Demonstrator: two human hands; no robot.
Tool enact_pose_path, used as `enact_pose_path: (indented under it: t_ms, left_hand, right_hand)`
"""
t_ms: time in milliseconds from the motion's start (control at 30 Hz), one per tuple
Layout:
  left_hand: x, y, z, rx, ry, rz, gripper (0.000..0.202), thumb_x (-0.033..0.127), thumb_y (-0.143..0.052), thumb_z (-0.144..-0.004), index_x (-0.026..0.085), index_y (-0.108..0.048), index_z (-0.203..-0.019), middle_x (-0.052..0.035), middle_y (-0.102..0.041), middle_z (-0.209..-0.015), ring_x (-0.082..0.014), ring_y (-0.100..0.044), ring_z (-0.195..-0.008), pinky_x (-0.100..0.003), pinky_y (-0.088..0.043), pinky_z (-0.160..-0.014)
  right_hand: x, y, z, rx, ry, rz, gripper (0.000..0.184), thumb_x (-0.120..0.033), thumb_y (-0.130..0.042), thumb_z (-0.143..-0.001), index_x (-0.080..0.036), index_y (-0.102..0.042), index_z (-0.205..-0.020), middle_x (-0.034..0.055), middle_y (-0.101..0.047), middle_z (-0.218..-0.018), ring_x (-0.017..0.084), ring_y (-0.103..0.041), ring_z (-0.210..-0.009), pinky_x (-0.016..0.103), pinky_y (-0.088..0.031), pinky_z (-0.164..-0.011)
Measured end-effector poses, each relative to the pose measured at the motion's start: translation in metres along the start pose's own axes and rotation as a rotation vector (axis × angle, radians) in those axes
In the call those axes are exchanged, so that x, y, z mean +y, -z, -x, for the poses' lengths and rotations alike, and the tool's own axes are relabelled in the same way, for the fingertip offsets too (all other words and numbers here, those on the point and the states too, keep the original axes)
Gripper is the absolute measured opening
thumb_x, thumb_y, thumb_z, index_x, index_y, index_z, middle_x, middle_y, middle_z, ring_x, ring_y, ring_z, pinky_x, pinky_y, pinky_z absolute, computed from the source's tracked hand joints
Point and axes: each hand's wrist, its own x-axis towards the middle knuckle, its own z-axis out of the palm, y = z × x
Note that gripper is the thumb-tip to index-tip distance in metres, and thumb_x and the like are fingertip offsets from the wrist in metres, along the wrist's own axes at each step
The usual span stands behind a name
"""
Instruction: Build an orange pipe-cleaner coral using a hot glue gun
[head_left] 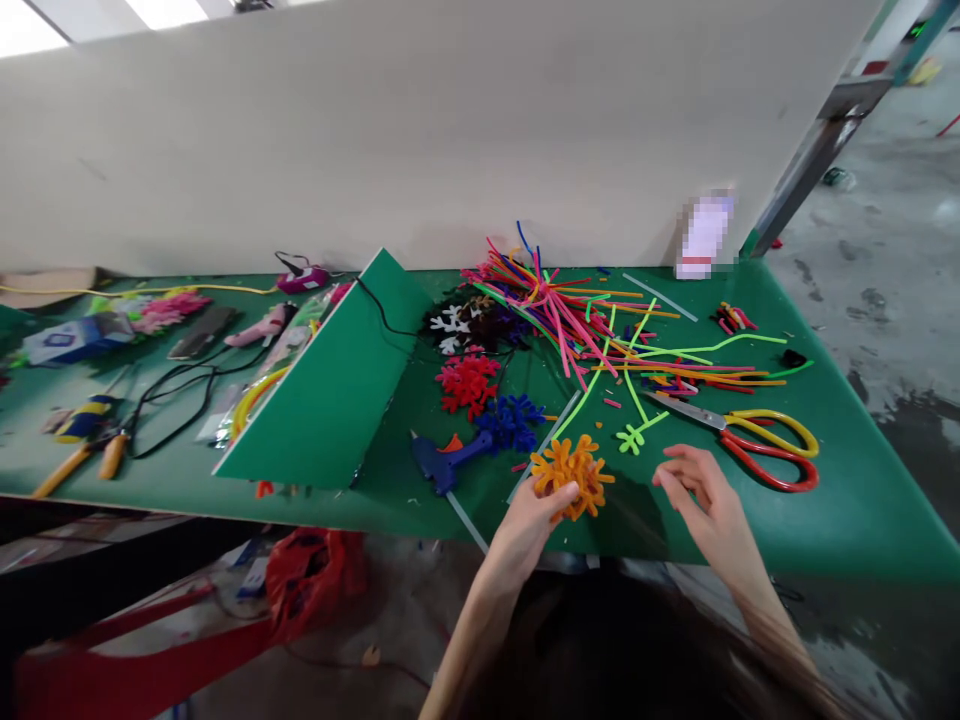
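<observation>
My left hand (534, 515) is closed on an orange pipe-cleaner flower (576, 472) near the front edge of the green table (840, 520). My right hand (701, 492) hovers to its right with fingers loosely spread and nothing in them. A small lime-green pipe-cleaner piece (634, 436) lies just beyond the two hands. Red (466, 382) and blue (512, 420) pipe-cleaner flowers lie to the left of the orange one.
A pile of coloured pipe cleaners (570, 315) spreads across the table's back. Scissors with red and yellow handles (757, 442) lie at right. A blue glue gun (444, 462) lies left of my hands. A green divider board (337, 390) leans mid-table; cables and tools lie beyond it.
</observation>
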Motion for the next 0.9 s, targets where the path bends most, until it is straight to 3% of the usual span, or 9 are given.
enact_pose_path:
  t_ms: [133,233,400,467,600,667,767,833,900]
  left_hand:
    - [-0.001,0.009,0.001,-0.018,0.066,0.089,0.046,0.048,-0.078,-0.071,0.016,-0.069,-0.104,-0.0128,-0.075,-0.103,-0.0272,-0.070,-0.097,-0.036,-0.052,-0.087]
    - [-0.005,0.004,-0.007,-0.048,0.041,-0.152,0.047,0.051,-0.067,-0.079,0.015,-0.069,-0.108,-0.0131,-0.074,-0.100,-0.0265,-0.071,-0.093,-0.037,-0.053,-0.082]
    - [0.003,-0.001,0.006,0.156,-0.187,-0.494,0.043,0.041,-0.076,-0.072,0.018,-0.071,-0.108,-0.0121,-0.063,-0.127,-0.0264,-0.063,-0.103,-0.034,-0.048,-0.091]
    - [0.012,0.006,0.025,0.349,-0.457,-0.765,0.047,0.037,-0.074,-0.075,0.021,-0.068,-0.118,-0.0115,-0.060,-0.131,-0.0276,-0.060,-0.112,-0.035,-0.043,-0.099]
    - [0.028,0.031,0.054,0.377,-0.591,-0.967,0.031,0.031,-0.067,-0.081,0.021,-0.072,-0.110,-0.0077,-0.071,-0.093,-0.0216,-0.066,-0.081,-0.031,-0.053,-0.079]
    - [0.029,0.038,0.058,0.338,-0.567,-0.918,0.023,0.031,-0.066,-0.082,0.021,-0.075,-0.100,-0.0079,-0.072,-0.088,-0.0201,-0.065,-0.074,-0.028,-0.054,-0.067]
    - [0.020,0.035,0.060,0.176,-0.427,-0.590,0.022,0.031,-0.067,-0.082,0.020,-0.074,-0.100,-0.0126,-0.072,-0.108,-0.0247,-0.070,-0.084,-0.026,-0.054,-0.056]
    - [0.009,0.024,0.059,-0.021,-0.269,-0.262,0.037,0.033,-0.070,-0.080,0.024,-0.068,-0.116,-0.0142,-0.065,-0.127,-0.0314,-0.069,-0.099,-0.024,-0.053,-0.049]
    - [-0.004,0.011,0.056,-0.251,-0.150,0.008,0.054,0.039,-0.073,-0.077,0.030,-0.059,-0.129,-0.0120,-0.053,-0.143,-0.0366,-0.059,-0.119,-0.027,-0.058,-0.057]
  right_hand:
    - [0.025,-0.001,0.002,-0.032,-0.030,0.089,0.031,-0.048,-0.051,-0.093,-0.020,-0.054,-0.106,0.0061,-0.065,-0.091,0.020,-0.062,-0.082,0.032,-0.048,-0.072]
    - [0.034,-0.005,0.003,-0.022,-0.030,0.138,0.032,-0.049,-0.050,-0.093,-0.020,-0.057,-0.103,0.0054,-0.065,-0.088,0.020,-0.062,-0.078,0.031,-0.048,-0.068]
    - [0.043,0.001,0.006,0.082,-0.012,0.263,0.032,-0.049,-0.049,-0.093,-0.020,-0.060,-0.100,0.0024,-0.063,-0.074,0.019,-0.057,-0.066,0.030,-0.045,-0.062]
    - [0.047,0.004,0.008,0.108,-0.013,0.272,0.032,-0.048,-0.048,-0.093,-0.020,-0.060,-0.100,0.0036,-0.065,-0.077,0.020,-0.059,-0.070,0.031,-0.045,-0.063]
    - [0.049,0.002,0.010,0.127,-0.001,0.239,0.030,-0.047,-0.048,-0.094,-0.020,-0.062,-0.097,0.0057,-0.066,-0.080,0.021,-0.061,-0.073,0.032,-0.046,-0.065]
    - [0.042,-0.004,0.010,0.120,0.050,0.216,0.030,-0.046,-0.049,-0.093,-0.020,-0.063,-0.093,0.0054,-0.065,-0.080,0.020,-0.059,-0.071,0.032,-0.047,-0.067]
    - [0.022,-0.019,0.016,0.032,0.118,0.104,0.029,-0.045,-0.050,-0.093,-0.020,-0.064,-0.089,0.0061,-0.065,-0.084,0.019,-0.059,-0.074,0.030,-0.047,-0.069]
    - [0.009,-0.032,0.024,-0.165,0.143,-0.022,0.033,-0.048,-0.050,-0.092,-0.019,-0.066,-0.091,0.0054,-0.065,-0.080,0.019,-0.060,-0.071,0.028,-0.048,-0.064]
    - [-0.001,-0.045,0.033,-0.375,0.164,-0.154,0.041,-0.057,-0.049,-0.089,-0.019,-0.067,-0.091,0.0042,-0.064,-0.074,0.018,-0.059,-0.065,0.028,-0.047,-0.059]
